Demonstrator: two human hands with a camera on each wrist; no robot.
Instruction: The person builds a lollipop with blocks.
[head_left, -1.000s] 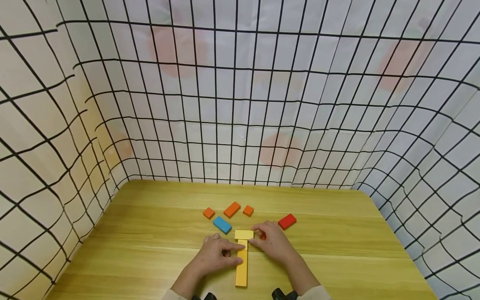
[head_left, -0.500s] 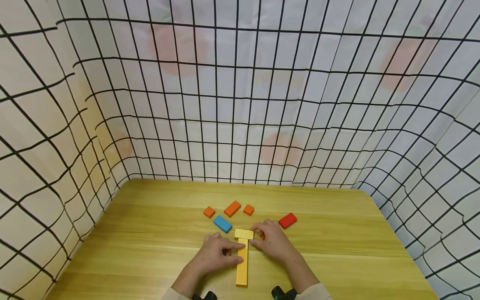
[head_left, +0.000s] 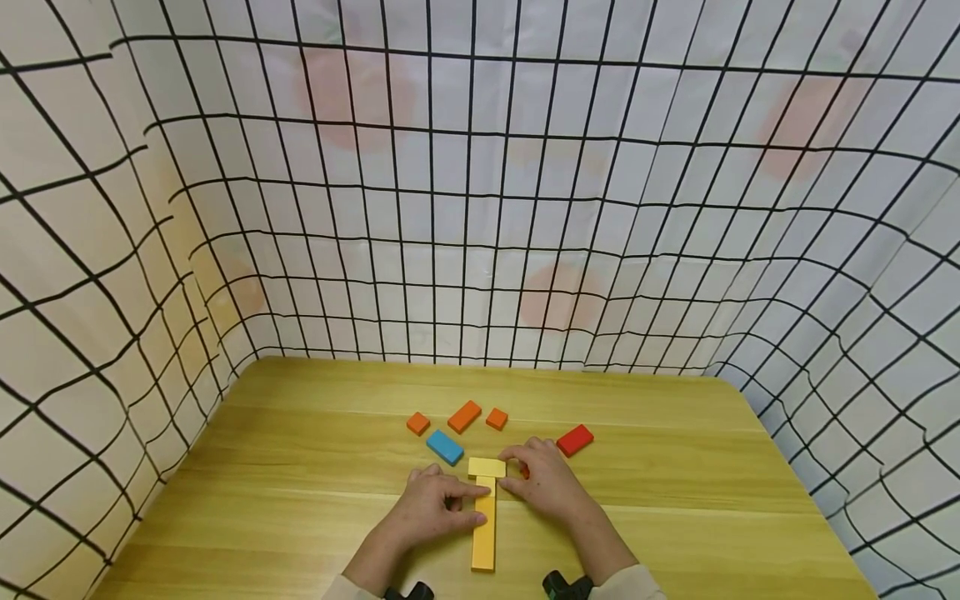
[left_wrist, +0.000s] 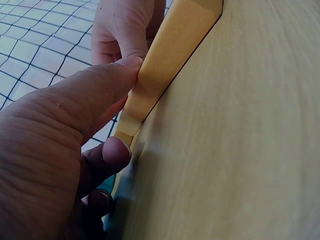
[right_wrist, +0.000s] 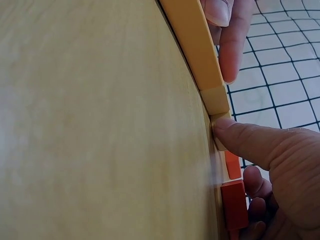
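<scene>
A long yellow block [head_left: 483, 550] lies lengthwise on the table, with a short paler piece [left_wrist: 131, 123] at its far end. Across that end sits a light yellow block [head_left: 487, 467], so the blocks form a T. My left hand [head_left: 431, 508] reaches in from the left, its extended index finger and thumb resting on the long block. At the right end of the crosswise block my right hand [head_left: 546, 483] pinches it, thumb at the near corner and index finger at the far one. An orange-red block [head_left: 525, 472] shows partly behind the right fingers, mostly hidden.
Beyond the hands lie a blue block [head_left: 445, 447], a long orange block [head_left: 464, 417], two small orange blocks, one left [head_left: 417, 424] and one right [head_left: 497, 418], and a red block [head_left: 575, 440]. A black wire grid [head_left: 480, 200] surrounds the wooden table [head_left: 300, 467].
The crosswise yellow block and the right fingertips have shifted very slightly left. The left hand stays on the long block, and the other blocks have kept their places.
</scene>
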